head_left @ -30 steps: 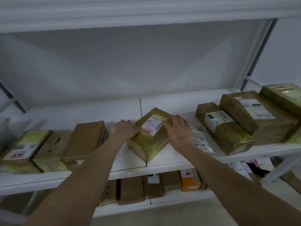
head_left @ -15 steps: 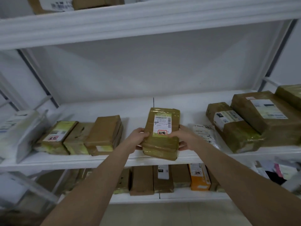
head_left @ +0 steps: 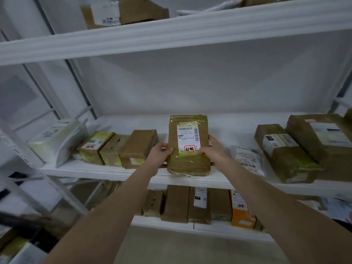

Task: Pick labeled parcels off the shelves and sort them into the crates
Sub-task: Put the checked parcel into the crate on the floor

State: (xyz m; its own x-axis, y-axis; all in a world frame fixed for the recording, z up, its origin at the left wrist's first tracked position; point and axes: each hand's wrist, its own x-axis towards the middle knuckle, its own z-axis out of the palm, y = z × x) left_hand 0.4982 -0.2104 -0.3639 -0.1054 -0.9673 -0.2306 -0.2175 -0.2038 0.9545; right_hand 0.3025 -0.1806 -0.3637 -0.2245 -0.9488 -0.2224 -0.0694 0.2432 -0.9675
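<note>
Two hands hold one taped brown parcel (head_left: 187,159) upright at the near edge of the middle shelf (head_left: 118,173), with its printed label (head_left: 188,139) turned toward the camera. The left hand (head_left: 159,154) grips the parcel's left edge, thumb on the front face and fingers curled behind. The right hand (head_left: 215,152) grips the right edge in the same way, its thumb just beside the label's red-bordered stamp. Whether the parcel's lower edge touches the shelf board cannot be told, because it overlaps the shelf's front lip in this view.

Step in hand: pick-up and label check. The parcel is judged to be clear of its neighbours and presented for reading. The pick is therefore nearly complete and the sort is not yet begun.

Surroundings: a row of smaller brown parcels (head_left: 139,147) lies to the left on the same shelf, near the left hand but apart from the held parcel. A white poly bag (head_left: 247,159) lies just right of the right hand, and larger boxes (head_left: 323,149) sit further right. More parcels stand on the lower shelf (head_left: 171,226).

Next move: read the label, draw the parcel toward the body and away from the shelf, then carry it to the matching crate. No crate shows in this view, so its direction cannot be stated. Maintain both grips during withdrawal, since the glossy tape wrap is likely slippery.
</note>
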